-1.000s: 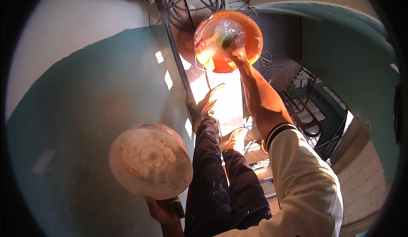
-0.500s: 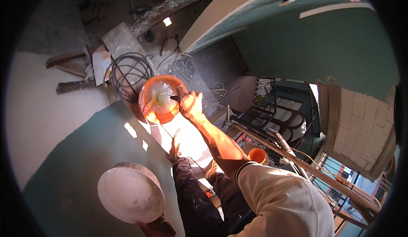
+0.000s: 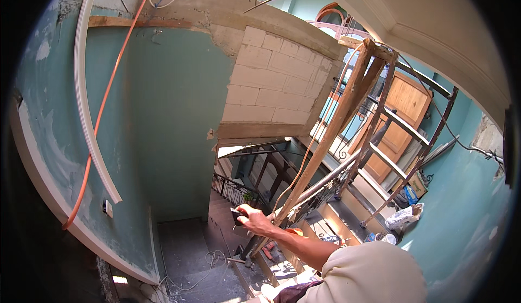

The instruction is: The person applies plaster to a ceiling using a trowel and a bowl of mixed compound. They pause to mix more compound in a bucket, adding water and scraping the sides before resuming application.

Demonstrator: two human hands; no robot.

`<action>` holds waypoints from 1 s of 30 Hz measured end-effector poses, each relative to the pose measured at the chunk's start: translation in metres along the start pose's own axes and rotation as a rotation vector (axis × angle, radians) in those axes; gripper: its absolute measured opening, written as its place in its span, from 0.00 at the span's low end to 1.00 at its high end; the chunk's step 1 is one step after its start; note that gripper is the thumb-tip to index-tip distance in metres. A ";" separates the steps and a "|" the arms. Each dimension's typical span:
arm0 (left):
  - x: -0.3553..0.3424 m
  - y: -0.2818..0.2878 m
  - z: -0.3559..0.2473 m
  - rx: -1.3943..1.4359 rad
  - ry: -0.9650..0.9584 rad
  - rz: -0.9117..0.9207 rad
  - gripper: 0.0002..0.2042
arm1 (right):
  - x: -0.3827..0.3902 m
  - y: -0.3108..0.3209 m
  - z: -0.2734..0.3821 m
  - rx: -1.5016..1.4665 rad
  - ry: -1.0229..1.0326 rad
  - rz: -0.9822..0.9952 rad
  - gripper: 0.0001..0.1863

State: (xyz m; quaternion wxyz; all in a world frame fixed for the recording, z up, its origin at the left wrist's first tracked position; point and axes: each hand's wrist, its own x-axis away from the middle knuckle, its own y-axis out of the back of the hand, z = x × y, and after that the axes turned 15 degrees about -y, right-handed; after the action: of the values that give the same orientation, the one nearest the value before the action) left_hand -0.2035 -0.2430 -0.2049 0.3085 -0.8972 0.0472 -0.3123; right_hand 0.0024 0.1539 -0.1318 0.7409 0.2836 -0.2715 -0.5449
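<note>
My right hand (image 3: pixel 253 221) is stretched out ahead above the stairwell, closed around a small dark tool (image 3: pixel 236 216). Its exact kind does not show at this size. Behind the forearm, part of an orange container (image 3: pixel 294 231) peeks out beside the steps. My left hand is out of the picture.
A wooden post (image 3: pixel 332 132) with a cable leans near a metal frame (image 3: pixel 391 161) on the right. White buckets (image 3: pixel 386 239) and a white sack (image 3: pixel 404 217) stand on the landing. Left, an orange hose (image 3: pixel 111 80) hangs by a white moulding (image 3: pixel 82 86). Dark steps (image 3: pixel 187 248) lie below.
My view has swung up and to the right, away from the orange bucket of liquid. The right hand has lifted out of the bucket with the tool. The left hand and white basin have left view.
</note>
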 end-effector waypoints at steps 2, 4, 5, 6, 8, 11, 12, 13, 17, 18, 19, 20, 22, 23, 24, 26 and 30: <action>0.012 -0.037 0.000 -0.016 0.010 0.081 0.35 | -0.018 0.104 0.013 -0.191 0.206 -0.400 0.23; 0.027 -0.065 -0.003 -0.021 -0.017 0.122 0.35 | -0.026 0.210 0.066 -0.441 0.135 -0.471 0.21; 0.036 -0.082 -0.002 -0.026 -0.014 0.147 0.35 | -0.035 0.262 0.085 -0.582 0.219 -0.628 0.19; 0.044 -0.096 -0.001 -0.026 -0.014 0.165 0.35 | -0.028 0.318 0.112 -0.606 0.256 -0.693 0.18; 0.057 -0.123 0.002 -0.040 -0.009 0.201 0.35 | -0.041 0.419 0.136 -0.666 0.465 -0.881 0.16; 0.082 -0.142 -0.004 -0.033 -0.053 0.171 0.35 | -0.064 0.526 0.191 -0.744 0.664 -1.035 0.16; 0.090 -0.152 0.002 -0.038 -0.035 0.186 0.35 | -0.053 0.570 0.200 -0.723 0.657 -1.114 0.17; 0.098 -0.159 0.006 -0.040 -0.025 0.193 0.35 | -0.048 0.610 0.205 -0.706 0.648 -1.185 0.18; 0.124 -0.172 0.014 -0.029 -0.021 0.172 0.35 | -0.062 0.693 0.228 -0.707 0.601 -1.298 0.20; 0.130 -0.170 0.013 -0.020 -0.030 0.160 0.35 | -0.061 0.700 0.238 -0.721 0.571 -1.301 0.20; 0.136 -0.171 0.013 -0.013 -0.038 0.151 0.35 | -0.071 0.711 0.241 -0.686 0.588 -1.348 0.20; 0.141 -0.172 0.015 -0.012 -0.034 0.154 0.35 | -0.078 0.728 0.241 -0.635 0.602 -1.409 0.20; 0.150 -0.174 0.018 -0.003 -0.036 0.145 0.35 | -0.091 0.748 0.242 -0.569 0.656 -1.480 0.20; 0.154 -0.174 0.018 0.001 -0.039 0.143 0.35 | -0.096 0.754 0.243 -0.556 0.686 -1.491 0.20; 0.158 -0.173 0.017 0.007 -0.041 0.138 0.35 | -0.100 0.761 0.244 -0.542 0.715 -1.504 0.20; 0.164 -0.171 0.016 0.019 -0.054 0.123 0.35 | -0.103 0.764 0.249 -0.522 0.762 -1.525 0.19; 0.167 -0.170 0.018 0.022 -0.056 0.107 0.34 | -0.111 0.769 0.253 -0.457 0.767 -1.581 0.17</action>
State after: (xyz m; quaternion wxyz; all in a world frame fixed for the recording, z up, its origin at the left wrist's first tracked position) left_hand -0.0774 -0.1434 -0.0279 0.3357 -0.8983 0.0831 -0.2708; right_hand 0.2960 0.4181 0.5834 0.2288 0.3955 0.3823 -0.8031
